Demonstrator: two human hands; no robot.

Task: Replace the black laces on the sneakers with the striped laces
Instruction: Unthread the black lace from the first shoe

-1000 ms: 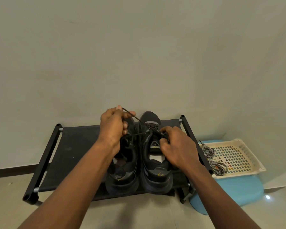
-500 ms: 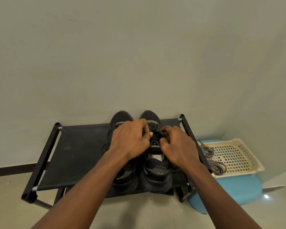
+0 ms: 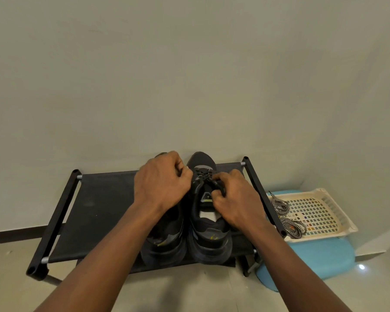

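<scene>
Two black sneakers stand side by side on a black shoe rack (image 3: 99,199), toes toward the wall. The right sneaker (image 3: 208,230) shows its black lace (image 3: 203,174) across the upper eyelets. My left hand (image 3: 162,183) is curled over the left sneaker (image 3: 164,239) and pinches the black lace at the right sneaker's left side. My right hand (image 3: 234,197) pinches the lace at the right side of the same sneaker. Two bundles of striped laces (image 3: 288,219) lie in a cream basket to the right.
The cream perforated basket (image 3: 320,212) rests on a light blue stool (image 3: 313,260) right of the rack. A plain wall rises directly behind the rack. The floor (image 3: 189,289) in front is pale tile. The rack's left half holds nothing.
My left hand, which held a lace end pulled up and left a second ago, has come back down to the right sneaker's eyelets. My right hand stayed in place.
</scene>
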